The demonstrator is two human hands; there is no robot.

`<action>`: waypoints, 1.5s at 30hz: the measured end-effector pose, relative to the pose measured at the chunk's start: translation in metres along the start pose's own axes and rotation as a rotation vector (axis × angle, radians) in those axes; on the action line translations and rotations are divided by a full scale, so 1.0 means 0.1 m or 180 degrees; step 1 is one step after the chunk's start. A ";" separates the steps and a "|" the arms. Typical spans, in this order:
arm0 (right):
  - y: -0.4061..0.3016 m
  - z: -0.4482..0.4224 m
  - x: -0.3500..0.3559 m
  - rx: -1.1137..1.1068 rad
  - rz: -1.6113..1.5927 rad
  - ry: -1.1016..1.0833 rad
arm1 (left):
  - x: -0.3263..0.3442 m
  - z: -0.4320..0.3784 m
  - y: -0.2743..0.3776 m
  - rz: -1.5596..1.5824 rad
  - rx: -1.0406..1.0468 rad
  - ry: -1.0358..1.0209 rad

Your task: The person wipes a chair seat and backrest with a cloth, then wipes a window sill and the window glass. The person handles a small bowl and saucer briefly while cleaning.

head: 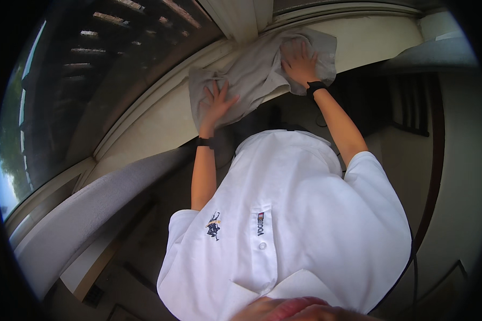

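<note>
A crumpled grey cloth (253, 82) lies spread over a pale windowsill (377, 40), its lower edge reaching past the sill's front edge. My left hand (217, 102) rests on the cloth's left end with fingers apart. On its right end, my right hand (300, 64) presses flat, also with spread fingers. Neither hand grips the cloth; both palms face down on it. A dark band is around each wrist.
Behind the sill runs the window frame (156, 82), with dark glass (116, 60) at the left. A grey curtain (104, 200) hangs at the left, and grey fabric (438, 54) is at the right. A dark slatted object (409, 104) stands below.
</note>
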State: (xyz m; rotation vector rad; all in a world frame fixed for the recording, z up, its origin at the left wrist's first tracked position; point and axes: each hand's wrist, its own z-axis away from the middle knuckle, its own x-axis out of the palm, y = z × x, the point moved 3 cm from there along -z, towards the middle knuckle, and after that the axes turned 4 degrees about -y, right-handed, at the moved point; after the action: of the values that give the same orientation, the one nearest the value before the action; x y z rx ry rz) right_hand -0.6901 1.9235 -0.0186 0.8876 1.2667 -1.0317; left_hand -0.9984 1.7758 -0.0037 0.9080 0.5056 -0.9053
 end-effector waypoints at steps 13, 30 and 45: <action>0.63 0.59 -0.02 -0.0659 -0.0482 -0.0211 | 0.35 -0.18 0.55 -0.0969 0.0312 0.0810; 0.02 0.41 -0.03 -0.1461 -0.1404 0.0352 | 0.56 -0.61 1.30 -0.0887 0.1201 0.1928; 0.54 0.29 -0.52 -0.1053 -0.2725 0.0358 | -0.02 -0.43 2.43 0.1459 0.1710 0.0937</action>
State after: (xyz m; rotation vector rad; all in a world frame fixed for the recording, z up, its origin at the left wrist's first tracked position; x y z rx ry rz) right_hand -0.6305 1.9193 0.0344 0.1163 1.9126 -1.3694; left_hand -0.7957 1.8864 0.0844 1.5871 0.2801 -0.4873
